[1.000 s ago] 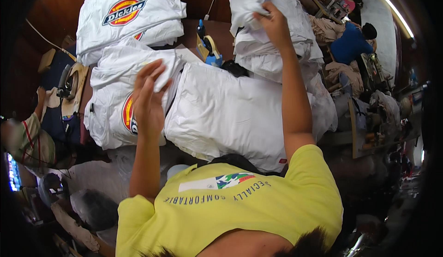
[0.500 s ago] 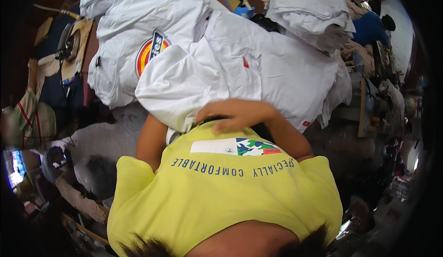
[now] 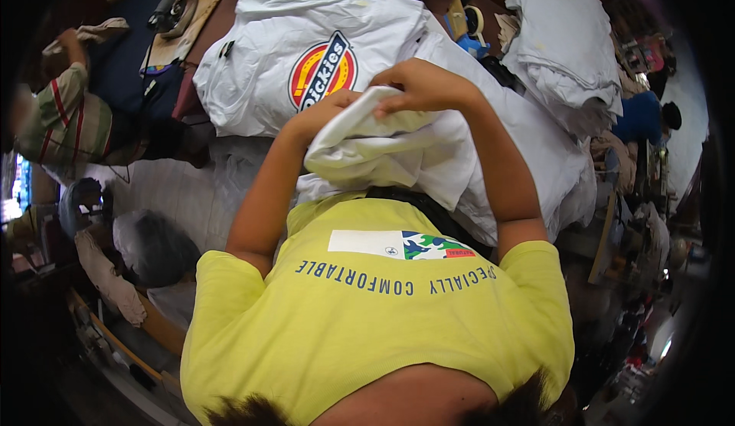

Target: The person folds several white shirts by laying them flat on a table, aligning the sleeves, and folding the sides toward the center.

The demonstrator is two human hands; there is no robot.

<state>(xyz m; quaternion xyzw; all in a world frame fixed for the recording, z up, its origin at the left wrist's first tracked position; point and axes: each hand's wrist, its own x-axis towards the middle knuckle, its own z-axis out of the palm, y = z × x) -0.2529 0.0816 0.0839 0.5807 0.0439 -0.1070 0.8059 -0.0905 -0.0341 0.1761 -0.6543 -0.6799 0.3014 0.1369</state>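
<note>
Nearest to me is my own yellow top, and just past it I hold a white garment on the near side of the printed shirt. My right hand has its thumb and fingers narrowed on the garment's upper folded edge. My left hand is at the garment's left edge, fingers behind the fabric; I cannot tell how far they close. Right of the printed shirt, a white cloth spreads past my forearm. Well left of the printed shirt is a co-worker in a striped top; nearer its left side, an iron sits on a tan board. Beyond the printed shirt, to its right, are a blue tape dispenser, then a stack of white garments.
</note>
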